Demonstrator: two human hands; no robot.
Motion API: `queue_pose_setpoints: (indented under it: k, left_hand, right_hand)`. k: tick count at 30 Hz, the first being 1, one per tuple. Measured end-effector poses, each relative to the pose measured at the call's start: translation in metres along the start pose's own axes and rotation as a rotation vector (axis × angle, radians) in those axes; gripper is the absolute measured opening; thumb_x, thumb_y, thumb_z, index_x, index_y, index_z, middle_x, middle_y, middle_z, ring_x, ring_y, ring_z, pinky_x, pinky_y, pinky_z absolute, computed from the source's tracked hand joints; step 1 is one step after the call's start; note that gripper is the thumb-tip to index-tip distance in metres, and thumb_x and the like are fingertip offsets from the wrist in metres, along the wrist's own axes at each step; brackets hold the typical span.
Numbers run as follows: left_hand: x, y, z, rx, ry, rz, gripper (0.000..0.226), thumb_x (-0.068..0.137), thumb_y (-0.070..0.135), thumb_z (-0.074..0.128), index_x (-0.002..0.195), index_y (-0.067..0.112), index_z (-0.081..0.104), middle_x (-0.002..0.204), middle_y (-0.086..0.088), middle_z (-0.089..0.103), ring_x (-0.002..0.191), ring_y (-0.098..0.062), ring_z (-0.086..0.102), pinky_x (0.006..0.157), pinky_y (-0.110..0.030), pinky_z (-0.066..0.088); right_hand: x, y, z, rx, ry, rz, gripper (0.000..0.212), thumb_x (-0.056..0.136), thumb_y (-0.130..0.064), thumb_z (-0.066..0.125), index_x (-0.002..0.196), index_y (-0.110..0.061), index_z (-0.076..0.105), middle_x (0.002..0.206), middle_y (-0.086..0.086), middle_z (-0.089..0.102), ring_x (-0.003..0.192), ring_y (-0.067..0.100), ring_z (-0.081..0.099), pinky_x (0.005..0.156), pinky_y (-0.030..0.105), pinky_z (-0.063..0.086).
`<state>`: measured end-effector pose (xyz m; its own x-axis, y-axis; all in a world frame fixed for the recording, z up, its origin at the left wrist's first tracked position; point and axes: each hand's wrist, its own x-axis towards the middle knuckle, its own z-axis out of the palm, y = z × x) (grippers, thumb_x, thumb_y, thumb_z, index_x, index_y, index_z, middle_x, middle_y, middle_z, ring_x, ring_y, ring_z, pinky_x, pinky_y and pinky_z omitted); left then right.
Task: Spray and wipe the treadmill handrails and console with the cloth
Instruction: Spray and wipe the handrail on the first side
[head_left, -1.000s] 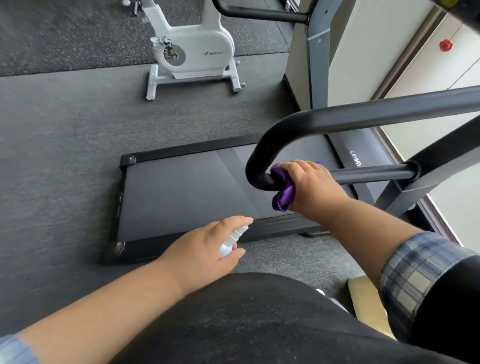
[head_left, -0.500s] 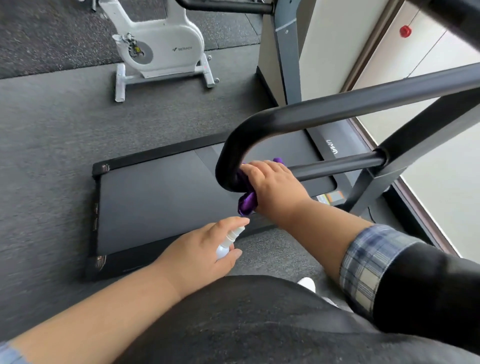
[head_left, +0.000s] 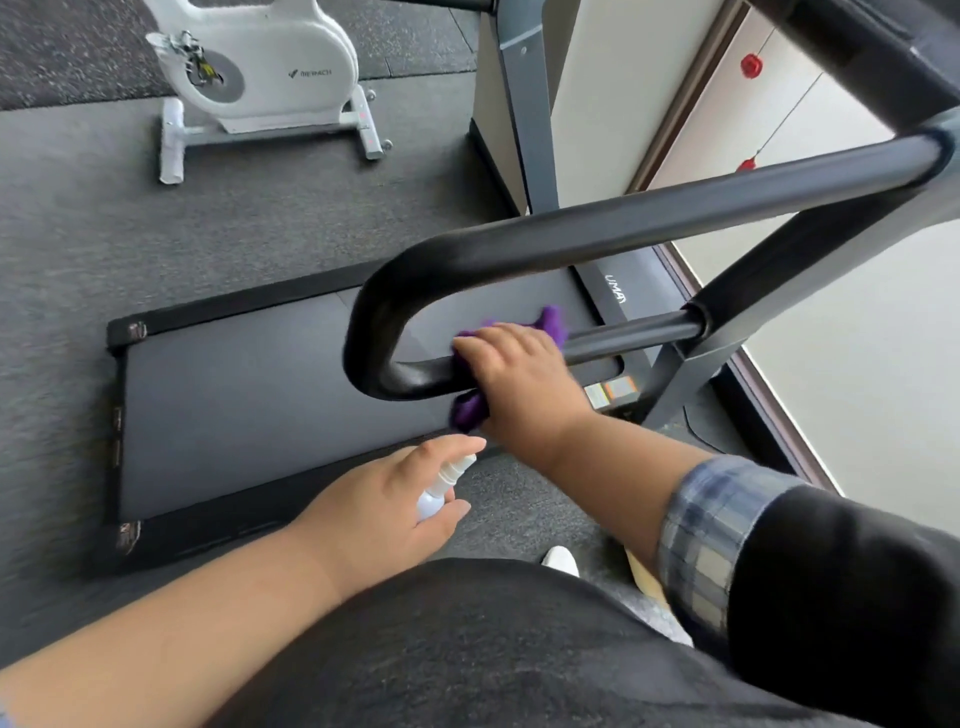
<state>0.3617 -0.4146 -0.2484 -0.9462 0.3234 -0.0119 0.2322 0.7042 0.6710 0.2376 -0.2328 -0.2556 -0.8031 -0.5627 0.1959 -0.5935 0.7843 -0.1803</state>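
Gripping the purple cloth (head_left: 550, 323) around the lower bar of the black handrail (head_left: 597, 228), the right hand (head_left: 519, 379) has its fingers curled over the fabric just past the rounded bend, with cloth ends sticking out above and below the fist. Lower and nearer the body, the left hand (head_left: 384, 504) holds a small white spray bottle (head_left: 441, 491), index finger laid along the top of the nozzle, which points roughly toward the handrail bend. Both hands are thus occupied, neither loose. Beneath them lies the treadmill deck (head_left: 234, 395) on the grey floor (head_left: 104, 218), and a white exercise bike (head_left: 260, 67) stands farther off. As a judgement, the wiping is at the handrail stage: this rail's lower bar is being covered, while its upper bar, the opposite rail and the console, which is mostly out of view at top right, likely remain.
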Motion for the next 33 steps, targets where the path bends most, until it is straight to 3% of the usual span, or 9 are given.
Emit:
queue_pose_setpoints:
  k: [2, 4, 6, 12, 18, 24, 29, 33]
  left_hand:
    - [0.017, 0.014, 0.011, -0.016, -0.039, 0.027, 0.067, 0.086, 0.043, 0.07, 0.131, 0.06, 0.024, 0.105, 0.016, 0.065, 0.091, -0.006, 0.061, 0.081, -0.023, 0.047]
    - [0.033, 0.029, 0.024, -0.023, -0.057, 0.047, 0.057, 0.083, 0.056, 0.054, 0.13, 0.061, 0.023, 0.109, 0.011, 0.066, 0.094, -0.015, 0.065, 0.082, -0.03, 0.052]
    - [0.046, 0.042, 0.036, -0.033, -0.051, 0.063, 0.054, 0.083, 0.056, 0.048, 0.131, 0.057, 0.026, 0.112, 0.009, 0.069, 0.093, -0.018, 0.067, 0.079, -0.033, 0.056]
    - [0.075, 0.066, 0.065, -0.062, -0.021, 0.022, 0.056, 0.083, 0.056, 0.05, 0.134, 0.058, 0.027, 0.107, 0.029, 0.054, 0.092, -0.01, 0.065, 0.082, -0.029, 0.054]
    - [0.098, 0.092, 0.086, -0.04, -0.003, -0.014, 0.056, 0.084, 0.056, 0.049, 0.135, 0.057, 0.026, 0.097, 0.029, 0.054, 0.084, -0.007, 0.062, 0.079, -0.029, 0.052]
    - [0.114, 0.113, 0.099, -0.042, 0.009, -0.07, 0.056, 0.085, 0.057, 0.048, 0.135, 0.059, 0.023, 0.094, 0.026, 0.057, 0.083, -0.004, 0.057, 0.079, -0.026, 0.049]
    - [0.117, 0.12, 0.105, -0.002, 0.04, -0.101, 0.063, 0.091, 0.043, 0.062, 0.135, 0.06, 0.021, 0.095, 0.028, 0.054, 0.084, -0.003, 0.056, 0.077, -0.021, 0.045]
    - [0.104, 0.121, 0.105, 0.002, 0.072, -0.161, 0.066, 0.091, 0.038, 0.066, 0.132, 0.062, 0.021, 0.094, 0.027, 0.055, 0.085, -0.006, 0.057, 0.081, -0.029, 0.049]
  right_hand:
    - [0.008, -0.012, 0.004, -0.019, -0.087, -0.116, 0.067, 0.078, -0.046, 0.067, 0.137, -0.016, 0.055, 0.128, 0.006, 0.061, 0.118, 0.033, 0.055, 0.1, 0.046, 0.038]
    - [0.015, -0.008, 0.004, -0.052, -0.169, -0.175, 0.07, 0.085, -0.048, 0.062, 0.148, -0.022, 0.042, 0.132, 0.003, 0.056, 0.118, 0.03, 0.053, 0.099, 0.046, 0.037]
    - [0.015, 0.01, 0.0, -0.064, -0.188, -0.206, 0.077, 0.086, -0.054, 0.061, 0.152, -0.022, 0.034, 0.132, 0.002, 0.055, 0.116, 0.028, 0.054, 0.097, 0.043, 0.039]
    - [0.004, 0.071, -0.002, 0.014, -0.195, -0.152, 0.083, 0.081, -0.051, 0.066, 0.15, -0.014, 0.036, 0.131, 0.002, 0.059, 0.118, 0.027, 0.056, 0.101, 0.04, 0.04]
    - [-0.007, 0.146, -0.016, 0.014, -0.283, -0.103, 0.075, 0.077, -0.056, 0.066, 0.141, -0.026, 0.043, 0.125, -0.003, 0.059, 0.117, 0.024, 0.055, 0.102, 0.038, 0.04]
    - [-0.014, 0.219, -0.047, -0.067, -0.459, 0.03, 0.055, 0.082, -0.049, 0.067, 0.129, -0.029, 0.046, 0.115, -0.003, 0.057, 0.109, 0.025, 0.057, 0.098, 0.042, 0.046]
    - [-0.018, 0.223, -0.046, -0.321, -0.442, -0.003, 0.05, 0.085, -0.053, 0.061, 0.12, -0.021, 0.045, 0.111, 0.003, 0.058, 0.112, 0.031, 0.054, 0.115, 0.052, 0.025]
    - [-0.02, 0.222, -0.045, -0.153, -0.371, 0.008, 0.048, 0.08, -0.06, 0.056, 0.108, -0.022, 0.05, 0.097, 0.002, 0.059, 0.091, 0.029, 0.059, 0.088, 0.039, 0.044]
